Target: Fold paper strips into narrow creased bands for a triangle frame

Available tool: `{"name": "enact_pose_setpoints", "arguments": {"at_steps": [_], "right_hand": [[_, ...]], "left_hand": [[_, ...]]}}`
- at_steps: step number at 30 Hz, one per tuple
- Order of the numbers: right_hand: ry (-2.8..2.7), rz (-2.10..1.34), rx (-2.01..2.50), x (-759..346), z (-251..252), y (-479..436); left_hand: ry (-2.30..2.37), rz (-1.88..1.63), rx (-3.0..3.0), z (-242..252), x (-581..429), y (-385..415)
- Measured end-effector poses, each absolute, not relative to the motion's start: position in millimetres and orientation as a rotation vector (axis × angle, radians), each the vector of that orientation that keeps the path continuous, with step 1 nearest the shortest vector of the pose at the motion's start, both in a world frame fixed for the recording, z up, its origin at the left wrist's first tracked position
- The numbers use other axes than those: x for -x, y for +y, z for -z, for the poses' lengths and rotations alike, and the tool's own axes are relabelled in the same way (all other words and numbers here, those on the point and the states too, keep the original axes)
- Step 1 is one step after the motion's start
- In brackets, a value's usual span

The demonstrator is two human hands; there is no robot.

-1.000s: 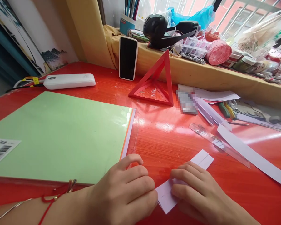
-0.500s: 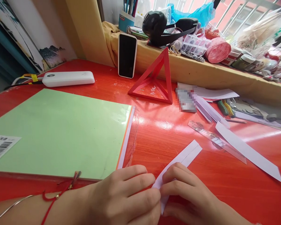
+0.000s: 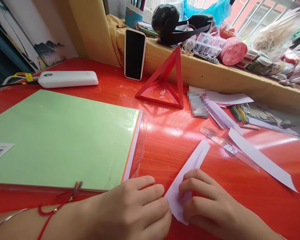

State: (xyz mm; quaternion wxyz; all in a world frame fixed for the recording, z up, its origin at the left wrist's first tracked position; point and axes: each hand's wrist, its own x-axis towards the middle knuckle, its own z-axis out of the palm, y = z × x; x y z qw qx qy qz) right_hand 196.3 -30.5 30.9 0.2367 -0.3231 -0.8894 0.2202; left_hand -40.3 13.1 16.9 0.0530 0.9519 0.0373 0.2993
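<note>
A folded strip of pale lilac paper (image 3: 190, 166) lies on the red table (image 3: 170, 143), running from near the front edge up and to the right. My left hand (image 3: 135, 210) rests with curled fingers against the strip's near left edge. My right hand (image 3: 205, 203) presses its bent fingers down on the strip's near end, pinning it to the table. A red string bracelet (image 3: 55, 208) circles my left wrist.
A pack of green paper (image 3: 62, 136) lies at the left. A red paper pyramid frame (image 3: 165, 83), a phone (image 3: 134, 54) and a white power bank (image 3: 68, 78) stand farther back. A clear ruler (image 3: 227, 146) and paper strips (image 3: 260, 158) lie at the right. The ledge behind is cluttered.
The paper strip has been folded narrower and turned, its far end now pointing more up and right. Both hands have shifted a little along its near end.
</note>
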Motion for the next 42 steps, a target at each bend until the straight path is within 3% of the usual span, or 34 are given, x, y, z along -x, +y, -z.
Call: {"name": "enact_pose_setpoints", "arguments": {"at_steps": [6, 19, 42], "right_hand": [[-2.622, -0.522, 0.897, -205.7, -27.2, -29.7], [-2.391, -0.807, 1.178, -198.9, -29.4, -32.8], [-2.241, -0.506, 1.334, -185.9, -13.9, -31.7]], "left_hand": [[0.133, -0.797, -2.881, -8.0, 35.3, 14.2], [0.147, -0.689, -2.894, -9.0, 33.6, 14.1], [0.156, -0.775, -2.857, -9.5, 32.2, 14.3]]}}
